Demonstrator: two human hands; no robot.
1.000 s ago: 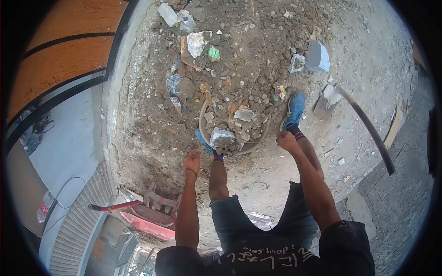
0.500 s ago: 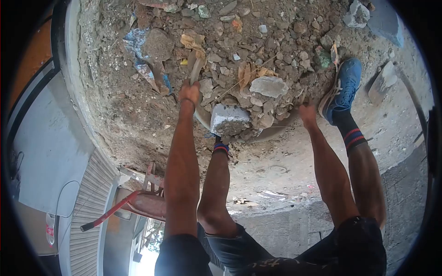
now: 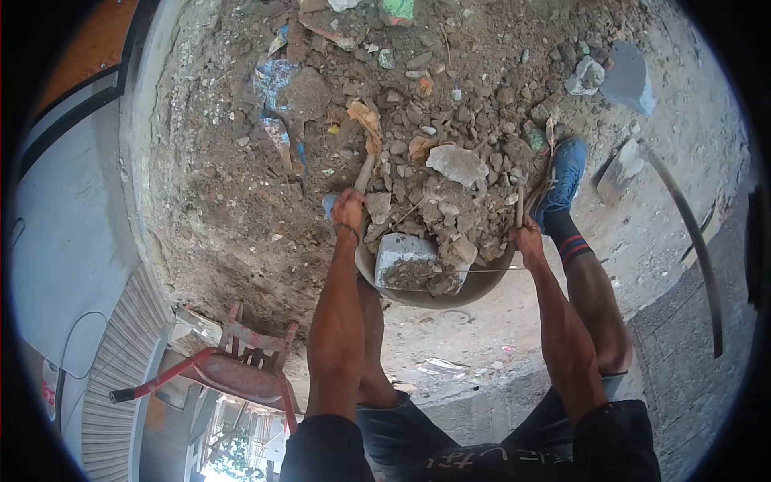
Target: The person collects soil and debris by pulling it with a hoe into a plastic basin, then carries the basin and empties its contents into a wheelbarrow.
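A shallow round basin (image 3: 434, 304) hangs between my hands, heaped with soil and broken stones. A white block (image 3: 405, 249) lies at its near side, and a flat grey stone (image 3: 458, 165) rests higher on the heap. My left hand (image 3: 348, 210) is closed round the left side of the basin, where a pale handle-like strip (image 3: 365, 173) runs up from the fist. On the opposite side, my right hand (image 3: 528, 241) grips a similar narrow strip (image 3: 520, 205). The basin's far edge is hidden under rubble.
Loose soil and rubble (image 3: 233, 193) spread ahead and to the left. A red wheelbarrow (image 3: 241, 376) stands lower left. At right lie a blue-grey slab (image 3: 629, 80) and a flat-bladed tool (image 3: 620, 170) with a long curved handle (image 3: 695, 233). My blue shoe (image 3: 568, 173) is beside the basin.
The loaded basin has come up and nearer to me, and its near rim now shows fully. Both hands keep their hold, while the view has shifted, showing more of the wheelbarrow.
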